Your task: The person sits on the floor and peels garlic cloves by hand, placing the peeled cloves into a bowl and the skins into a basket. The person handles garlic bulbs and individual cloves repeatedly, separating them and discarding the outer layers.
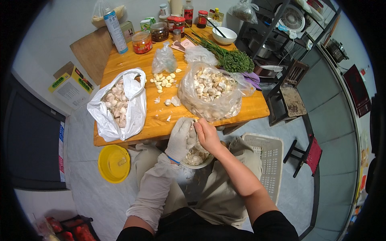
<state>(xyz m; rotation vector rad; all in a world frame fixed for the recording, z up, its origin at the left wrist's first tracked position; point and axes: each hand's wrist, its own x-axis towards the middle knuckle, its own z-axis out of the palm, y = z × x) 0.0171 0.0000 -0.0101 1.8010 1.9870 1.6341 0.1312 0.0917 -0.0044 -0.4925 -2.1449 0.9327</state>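
My left hand point(181, 138), in a pale knit glove with a white sleeve cover, is curled around a small piece of garlic point(192, 127) above the table's front edge. The bare fingers of my right hand point(207, 134) are closed against the same piece, which is mostly hidden. Below both hands, between my knees, a white bowl point(205, 164) holds garlic and papery skins point(195, 156). On the wooden table point(156, 119), a clear plastic bag point(208, 108) full of garlic cloves stands ahead to the right. A white plastic bag point(137, 117) of garlic lies open to the left.
Peeled cloves point(162, 80) and a small bulb point(167, 102) lie between the bags. Behind are jars point(142, 43), a spray can point(116, 33), green stalks point(208, 45) and a bowl point(224, 36). A yellow basin point(104, 168), plastic basket point(273, 162) and folding stool point(313, 155) occupy the floor.
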